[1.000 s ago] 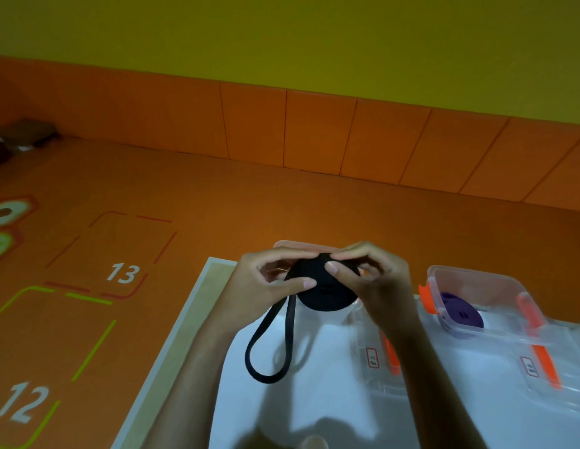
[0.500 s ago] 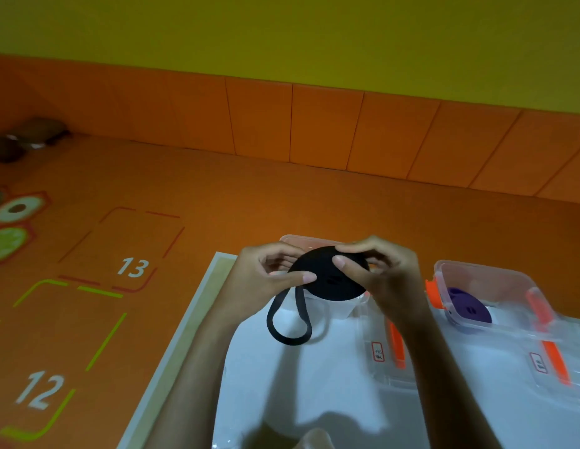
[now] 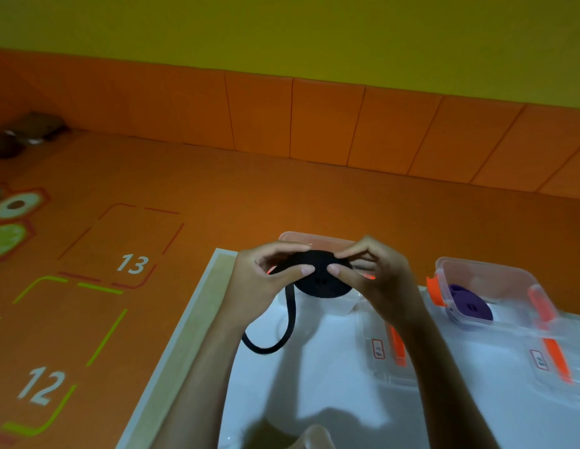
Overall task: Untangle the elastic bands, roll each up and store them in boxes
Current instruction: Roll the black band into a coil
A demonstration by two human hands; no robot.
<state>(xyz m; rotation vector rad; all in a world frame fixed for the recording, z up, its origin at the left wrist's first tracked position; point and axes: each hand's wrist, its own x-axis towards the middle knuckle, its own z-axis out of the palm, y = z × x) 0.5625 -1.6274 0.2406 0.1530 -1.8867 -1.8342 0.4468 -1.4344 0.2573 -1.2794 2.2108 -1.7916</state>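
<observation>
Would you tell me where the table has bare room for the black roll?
Bare table lies between its left edge and the nearer lid, below the hanging black band. Rightward, the purple-roll box and second lid crowd it.

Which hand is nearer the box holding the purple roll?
Right. The right hand grips the black roll just left of that box; the left hand holds the roll's far side, farther away.

More of the black band (image 3: 321, 285) has been rolled up, so its hanging loop (image 3: 269, 349) is shorter than before.
</observation>
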